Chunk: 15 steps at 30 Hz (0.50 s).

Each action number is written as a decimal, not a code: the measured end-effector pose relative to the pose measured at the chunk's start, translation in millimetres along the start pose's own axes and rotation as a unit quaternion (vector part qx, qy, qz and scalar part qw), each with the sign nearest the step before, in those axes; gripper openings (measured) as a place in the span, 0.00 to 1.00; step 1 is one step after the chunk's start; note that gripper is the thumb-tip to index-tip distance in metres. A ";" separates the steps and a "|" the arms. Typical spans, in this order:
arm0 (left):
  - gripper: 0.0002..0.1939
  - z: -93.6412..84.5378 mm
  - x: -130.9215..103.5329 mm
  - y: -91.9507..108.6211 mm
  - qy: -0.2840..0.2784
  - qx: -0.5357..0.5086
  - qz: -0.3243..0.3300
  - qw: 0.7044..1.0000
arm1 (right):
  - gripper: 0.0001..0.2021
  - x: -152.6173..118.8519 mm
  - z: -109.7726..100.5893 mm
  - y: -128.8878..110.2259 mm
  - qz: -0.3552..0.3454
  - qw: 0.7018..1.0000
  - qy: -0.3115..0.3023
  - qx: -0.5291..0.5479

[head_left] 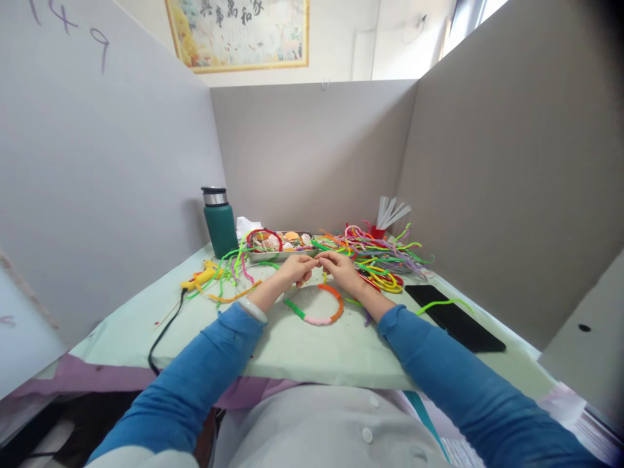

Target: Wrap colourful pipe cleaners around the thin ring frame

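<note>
Over the middle of the table, my left hand (298,268) and my right hand (340,268) meet at the fingertips. Both are closed in a pinch; whatever lies between the fingers is too small to make out. Just below them is a ring of fuzzy pipe cleaner (318,321), wound in green, pink and orange sections. A short yellow bit (325,277) shows between the ring's orange upper end and my hands. The ring's upper left part is not clearly visible.
A pile of coloured pipe cleaners (385,260) lies right of my hands, a metal tray (283,254) of decorations behind them. A green bottle (221,227) and yellow glue gun (202,275) with black cord stand left. A black phone-like slab (453,318) lies right. Grey partitions (312,149) enclose the table.
</note>
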State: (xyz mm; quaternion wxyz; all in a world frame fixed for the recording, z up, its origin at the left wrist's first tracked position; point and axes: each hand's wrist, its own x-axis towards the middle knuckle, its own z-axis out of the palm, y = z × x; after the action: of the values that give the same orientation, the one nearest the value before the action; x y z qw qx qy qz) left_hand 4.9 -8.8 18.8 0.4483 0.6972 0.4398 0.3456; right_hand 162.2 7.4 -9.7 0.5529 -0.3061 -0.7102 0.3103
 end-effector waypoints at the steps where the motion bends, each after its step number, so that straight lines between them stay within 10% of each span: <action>1: 0.16 -0.1 -0.3 0.6 0.002 0.000 -0.005 1.000 | 0.09 0.0 -0.3 0.2 -0.005 1.000 -0.004 -0.006; 15: 0.13 -1.1 6.2 -5.1 0.030 0.075 0.039 0.996 | 0.08 -3.3 1.9 -9.1 -0.084 0.972 0.045 -0.217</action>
State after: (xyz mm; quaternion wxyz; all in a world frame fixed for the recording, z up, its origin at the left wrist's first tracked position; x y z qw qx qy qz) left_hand 4.6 -1.7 15.0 0.3675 0.7348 0.4505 0.3493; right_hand 160.2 -1.0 -4.9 0.5287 -0.3716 -0.7582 0.0872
